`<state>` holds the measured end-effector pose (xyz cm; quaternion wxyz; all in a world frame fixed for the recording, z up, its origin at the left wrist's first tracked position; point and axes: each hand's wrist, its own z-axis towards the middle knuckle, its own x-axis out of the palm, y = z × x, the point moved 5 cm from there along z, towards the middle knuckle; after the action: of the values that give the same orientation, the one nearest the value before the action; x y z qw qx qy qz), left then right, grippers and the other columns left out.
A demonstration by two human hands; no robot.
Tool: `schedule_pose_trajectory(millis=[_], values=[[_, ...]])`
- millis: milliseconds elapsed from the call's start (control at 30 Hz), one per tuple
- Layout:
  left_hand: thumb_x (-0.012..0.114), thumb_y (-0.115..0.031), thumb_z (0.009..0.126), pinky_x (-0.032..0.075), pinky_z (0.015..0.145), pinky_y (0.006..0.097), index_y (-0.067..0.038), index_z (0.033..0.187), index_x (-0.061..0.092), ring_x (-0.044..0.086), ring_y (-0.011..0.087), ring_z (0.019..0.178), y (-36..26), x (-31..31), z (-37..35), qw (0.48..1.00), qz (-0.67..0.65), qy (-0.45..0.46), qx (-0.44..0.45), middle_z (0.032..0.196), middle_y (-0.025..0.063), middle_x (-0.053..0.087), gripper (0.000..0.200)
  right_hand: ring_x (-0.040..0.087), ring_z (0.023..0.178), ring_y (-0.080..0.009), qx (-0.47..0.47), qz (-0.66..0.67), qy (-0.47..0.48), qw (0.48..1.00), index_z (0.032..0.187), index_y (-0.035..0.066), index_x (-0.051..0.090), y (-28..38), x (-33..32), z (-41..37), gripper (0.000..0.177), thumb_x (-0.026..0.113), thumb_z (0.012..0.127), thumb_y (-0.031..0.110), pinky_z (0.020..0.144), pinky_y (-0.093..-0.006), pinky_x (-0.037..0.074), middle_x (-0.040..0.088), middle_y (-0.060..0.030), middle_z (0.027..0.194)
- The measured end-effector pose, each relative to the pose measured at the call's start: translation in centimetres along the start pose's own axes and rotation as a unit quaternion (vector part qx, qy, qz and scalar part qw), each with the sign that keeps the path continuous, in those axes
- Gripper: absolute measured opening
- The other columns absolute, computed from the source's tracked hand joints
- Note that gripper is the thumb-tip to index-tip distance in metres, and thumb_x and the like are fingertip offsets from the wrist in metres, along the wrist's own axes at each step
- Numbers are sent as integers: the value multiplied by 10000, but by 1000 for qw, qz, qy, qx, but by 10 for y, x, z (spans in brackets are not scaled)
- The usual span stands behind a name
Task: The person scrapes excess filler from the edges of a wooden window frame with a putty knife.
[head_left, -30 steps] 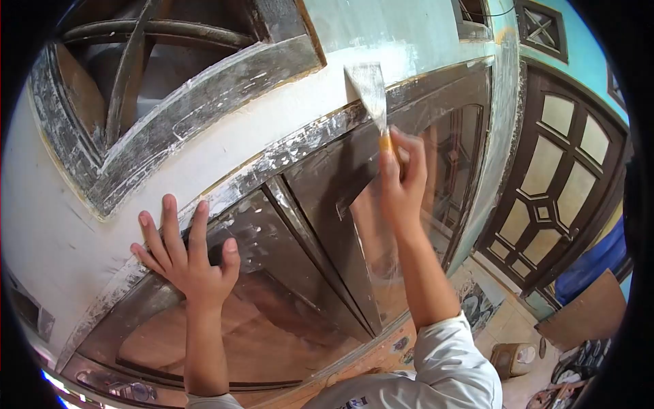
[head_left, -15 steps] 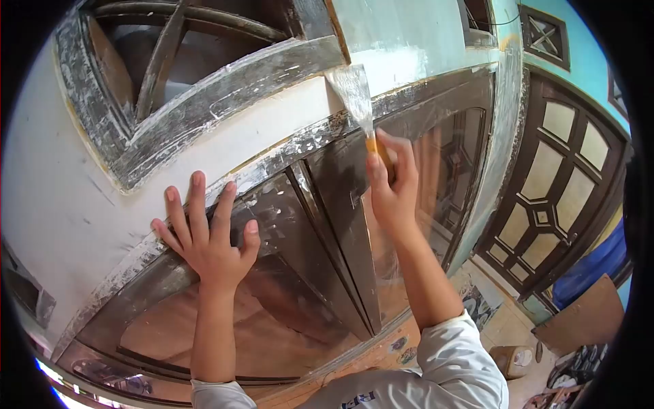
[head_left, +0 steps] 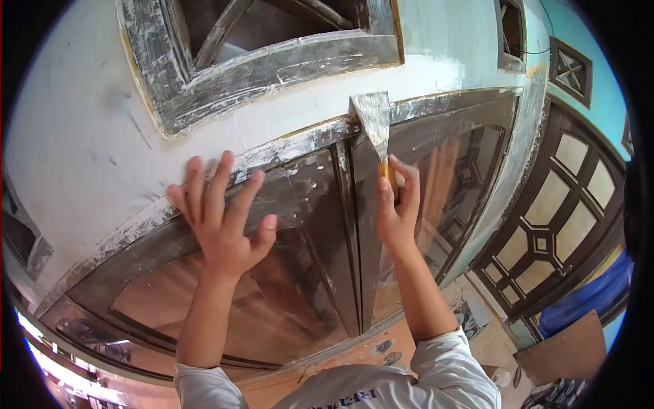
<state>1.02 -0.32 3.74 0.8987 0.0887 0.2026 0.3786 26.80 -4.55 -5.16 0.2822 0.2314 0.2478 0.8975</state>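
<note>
My right hand [head_left: 399,215] grips a putty knife [head_left: 373,117] by its yellow-orange handle. The wide metal blade, smeared with white, points up and overlaps the top rail [head_left: 289,145] of a dark wooden window and the pale wall [head_left: 306,95] just above it. That rail is worn, with white patches along it. My left hand [head_left: 228,232] has its fingers spread, over the upper left part of the window, fingertips near the rail. Below both hands are the dark window sashes [head_left: 320,225] with reflective glass panes.
Above the rail is a wooden vent frame [head_left: 272,71] with crossed bars and white smears. To the right stands a brown panelled door [head_left: 545,204] in a turquoise wall. A blue cloth [head_left: 586,293] and a brown board [head_left: 565,347] are low on the right.
The view has shifted, so the vent frame and window appear further right. The putty knife's blade has come down along the wall toward the rail. My left hand stays spread near the rail.
</note>
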Motion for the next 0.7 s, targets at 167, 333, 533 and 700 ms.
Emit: schedule_pose_trajectory(millis=[167,333,533,700], values=[[487,-457,942,-29,1192,559,-164,1222,695,290,403,1451,44,-37,-6,992,97,-70,-33,1480,142,493,455,443,707,-40,25,15,14,999,1279,3,504,16,14,14,316,584,997,119,632,-199,372,535,17,813],[460,-462,948,-24,1198,530,-160,1235,689,300,385,1451,56,-28,-14,983,176,-45,-34,1468,133,510,476,487,773,-47,89,18,33,995,1272,7,513,2,20,-17,314,590,985,110,692,-208,414,577,-5,905],[455,-468,948,10,1196,522,-179,1243,686,307,384,1449,57,-28,-16,985,160,-46,-42,1474,135,507,473,549,855,-89,-49,-91,7,995,1202,19,513,23,-45,50,259,573,951,17,734,-235,463,569,-50,1019],[468,-460,945,19,1193,518,-186,1254,677,305,383,1450,55,-27,-14,984,164,-51,-41,1487,137,493,463,600,874,-165,-116,-230,0,966,1144,26,523,49,-90,121,235,578,918,-5,774,-280,483,598,-100,980]])
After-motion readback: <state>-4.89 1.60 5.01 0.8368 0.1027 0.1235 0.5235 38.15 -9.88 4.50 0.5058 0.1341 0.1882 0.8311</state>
